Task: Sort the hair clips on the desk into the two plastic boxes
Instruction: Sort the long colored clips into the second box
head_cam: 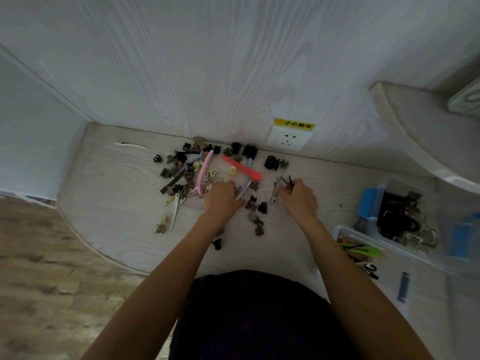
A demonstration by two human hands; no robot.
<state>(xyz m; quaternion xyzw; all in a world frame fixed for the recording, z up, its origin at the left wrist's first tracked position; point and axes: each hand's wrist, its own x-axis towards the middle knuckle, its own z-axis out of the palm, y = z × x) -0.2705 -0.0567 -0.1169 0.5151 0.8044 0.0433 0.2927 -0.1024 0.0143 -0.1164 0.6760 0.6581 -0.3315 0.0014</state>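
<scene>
Head view: looking down on a pale wood-grain desk set against a white wall.
Left hand: palm down at the near edge of the pile, fingers curled onto a slim silver clip; grasping it, as far as the blur allows.
Right hand: just right of the pile, fingers closed round a few thin dark clips whose tips stick up past the knuckles.
Hair clips: scattered across the middle of the desk, from the wall back toward the body; small black and brown claw clips, a long pink clip, a long red clip.
Stray white clip: well apart at far left, near the wall.
Far plastic box: at the right edge of the desk, blue latches, holding dark claw clips.
Near plastic box: just beside it toward the body, holding long flat clips, one green.
Wall socket: behind the pile, yellow label above.
Floor: wood-patterned, at left.
</scene>
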